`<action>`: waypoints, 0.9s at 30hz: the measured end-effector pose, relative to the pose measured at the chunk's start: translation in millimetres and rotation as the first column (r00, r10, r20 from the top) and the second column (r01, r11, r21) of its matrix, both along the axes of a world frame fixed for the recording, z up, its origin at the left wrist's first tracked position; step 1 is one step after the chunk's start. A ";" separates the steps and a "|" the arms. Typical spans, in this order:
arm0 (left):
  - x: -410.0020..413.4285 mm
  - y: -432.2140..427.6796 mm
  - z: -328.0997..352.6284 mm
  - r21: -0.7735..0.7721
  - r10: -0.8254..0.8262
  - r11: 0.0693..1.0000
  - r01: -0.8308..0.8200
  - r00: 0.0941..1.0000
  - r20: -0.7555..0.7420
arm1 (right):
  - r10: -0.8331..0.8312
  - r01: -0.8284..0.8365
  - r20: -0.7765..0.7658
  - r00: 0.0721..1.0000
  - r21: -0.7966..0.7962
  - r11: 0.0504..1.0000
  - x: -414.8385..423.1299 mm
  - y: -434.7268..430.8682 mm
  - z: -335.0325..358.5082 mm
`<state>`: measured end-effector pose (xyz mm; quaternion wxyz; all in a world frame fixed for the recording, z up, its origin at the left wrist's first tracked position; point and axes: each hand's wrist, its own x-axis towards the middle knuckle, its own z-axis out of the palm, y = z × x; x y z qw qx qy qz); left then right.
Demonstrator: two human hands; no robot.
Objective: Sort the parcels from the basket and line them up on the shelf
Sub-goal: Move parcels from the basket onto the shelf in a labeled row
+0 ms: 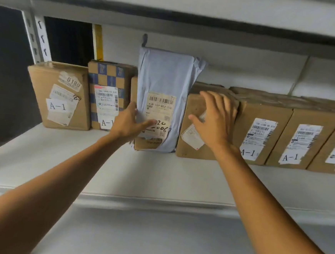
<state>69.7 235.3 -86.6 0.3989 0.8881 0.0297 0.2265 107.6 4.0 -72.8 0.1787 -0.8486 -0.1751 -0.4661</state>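
Head view looks up along a white shelf (119, 169) where a row of parcels stands against the back wall. At the far left sits a brown box marked A-1 (59, 96), then a blue-and-tan checked box (110, 78) with its own A-1 label. Next stands a tall grey mailer bag (166, 76), upright and higher than its neighbours, with a barcode label on its front and a small brown parcel (148, 143) showing at its foot.

The left hand (130, 122) lies against the lower left edge of the grey mailer bag, thumb stretched across the label, fingers hidden behind the bag's side; its grip looks closed on that edge, though the far fingers cannot be seen.

The right hand (216, 120) rests flat, fingers spread, on the front of a worn brown box (191, 148) just right of the bag; its grip is open, pressing and not clasping.

Further right, touching one another, stand two more brown boxes (263, 122) (306, 137), each labelled A-1, and a third is cut off by the frame edge.
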 end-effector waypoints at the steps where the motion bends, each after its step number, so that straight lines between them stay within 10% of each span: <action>1: 2.5 0.3 -1.3 0.007 -0.006 1.000 0.006 1.000 0.011 | 0.010 -0.010 -0.012 1.000 0.006 1.000 1.3 0.5 -1.7; 14: 10.1 -12.7 -7.2 -0.123 -0.090 0.988 0.093 0.995 0.034 | -0.134 0.124 0.035 0.990 0.210 0.970 -8.1 1.7 -25.5; 27: -13.2 -9.6 -11.8 -0.128 -0.203 0.974 0.188 0.972 -0.118 | 0.132 -0.118 -0.206 0.970 0.079 0.990 -49.0 10.2 -45.2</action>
